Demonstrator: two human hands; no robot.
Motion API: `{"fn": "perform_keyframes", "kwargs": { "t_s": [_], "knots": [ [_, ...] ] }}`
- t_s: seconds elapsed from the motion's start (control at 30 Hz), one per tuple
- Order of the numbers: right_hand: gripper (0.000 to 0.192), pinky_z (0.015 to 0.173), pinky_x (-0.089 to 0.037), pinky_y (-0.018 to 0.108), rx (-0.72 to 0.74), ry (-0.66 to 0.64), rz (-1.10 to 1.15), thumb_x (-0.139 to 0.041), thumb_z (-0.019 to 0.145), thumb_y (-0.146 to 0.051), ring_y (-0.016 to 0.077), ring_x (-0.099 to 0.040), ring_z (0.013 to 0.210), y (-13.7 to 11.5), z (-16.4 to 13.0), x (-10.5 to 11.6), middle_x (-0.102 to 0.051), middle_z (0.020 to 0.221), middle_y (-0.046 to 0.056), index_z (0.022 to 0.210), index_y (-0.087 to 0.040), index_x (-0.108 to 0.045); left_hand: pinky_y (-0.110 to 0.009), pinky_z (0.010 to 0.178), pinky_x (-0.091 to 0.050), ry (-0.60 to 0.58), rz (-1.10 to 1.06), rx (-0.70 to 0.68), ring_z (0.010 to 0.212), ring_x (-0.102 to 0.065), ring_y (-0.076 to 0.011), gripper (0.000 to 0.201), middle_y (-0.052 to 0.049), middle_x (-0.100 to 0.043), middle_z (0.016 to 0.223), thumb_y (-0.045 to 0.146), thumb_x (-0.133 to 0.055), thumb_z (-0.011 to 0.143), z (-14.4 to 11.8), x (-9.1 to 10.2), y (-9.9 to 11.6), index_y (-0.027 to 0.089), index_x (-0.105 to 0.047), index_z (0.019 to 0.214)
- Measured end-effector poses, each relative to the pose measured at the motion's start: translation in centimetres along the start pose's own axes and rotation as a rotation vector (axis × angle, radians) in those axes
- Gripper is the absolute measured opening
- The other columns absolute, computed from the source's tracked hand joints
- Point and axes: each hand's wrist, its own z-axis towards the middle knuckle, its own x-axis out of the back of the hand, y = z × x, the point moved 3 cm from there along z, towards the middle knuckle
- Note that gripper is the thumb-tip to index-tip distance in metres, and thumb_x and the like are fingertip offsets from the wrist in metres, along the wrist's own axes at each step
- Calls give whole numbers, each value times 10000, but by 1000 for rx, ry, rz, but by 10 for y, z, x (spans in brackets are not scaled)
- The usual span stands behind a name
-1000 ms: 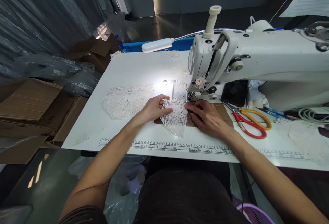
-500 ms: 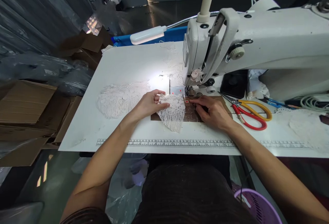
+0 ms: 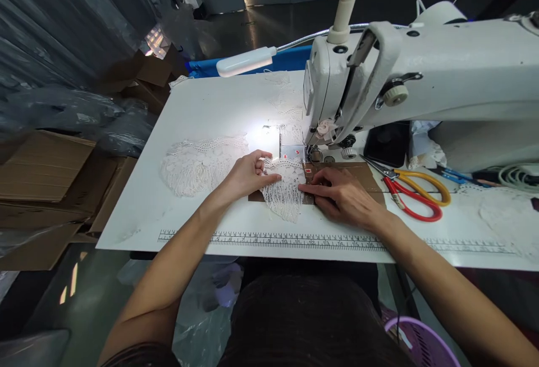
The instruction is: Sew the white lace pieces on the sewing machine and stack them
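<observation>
A small piece of white lace [image 3: 285,197] with a scalloped fringe lies on the brown strip [image 3: 365,175] in front of the sewing machine's presser foot [image 3: 309,154]. My left hand [image 3: 243,177] pinches its left edge, thumb on top and fingertips at the upper corner. From the other side, my right hand [image 3: 346,196] rests on the brown strip, index finger stretched out to touch the lace's right edge, the other fingers bent. A larger heap of white lace [image 3: 197,168] spreads over the table left of my left hand.
The white sewing machine [image 3: 455,75] fills the right side. Scissors [image 3: 415,187] with red and yellow handles lie right of my right hand, a dark phone-like slab [image 3: 387,142] behind them. A lamp [image 3: 246,63] lights the needle area. Printed ruler marks [image 3: 273,239] run along the table's front edge.
My right hand has moved from the brown strip near the presser foot toward me, and its index finger now meets the lace's right edge. The left hand keeps its pinch. The view has shifted slightly.
</observation>
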Motion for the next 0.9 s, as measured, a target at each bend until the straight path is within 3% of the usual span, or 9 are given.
{"fn": "perform_keyframes", "kwargs": {
  "t_s": [0.47, 0.63, 0.9],
  "knots": [
    [383, 844, -480, 484, 31, -12, -127, -481, 917, -171, 266, -603, 991, -4, -1, -2, -608, 1076, 130, 1243, -230, -673, -253, 523, -310, -17, 56, -24, 565, -372, -105, 560, 61, -368, 663, 409, -720, 832, -8, 2, 9, 150, -542, 1295],
    [379, 823, -482, 465, 30, 5, -137, -477, 926, -182, 259, -605, 981, -4, -1, -2, -614, 1083, 125, 1247, -248, -667, -247, 517, -322, -1, 65, -69, 563, -378, -101, 448, 61, -376, 659, 376, -667, 864, -8, 1, 9, 154, -567, 1240],
    [383, 814, -497, 475, 29, 23, -131, -479, 924, -185, 259, -613, 973, -4, -1, -3, -625, 1081, 123, 1243, -257, -677, -250, 521, -307, -4, 75, -76, 578, -404, -104, 483, 57, -398, 678, 286, -643, 840, -10, 3, 9, 142, -530, 1287]
  ]
}}
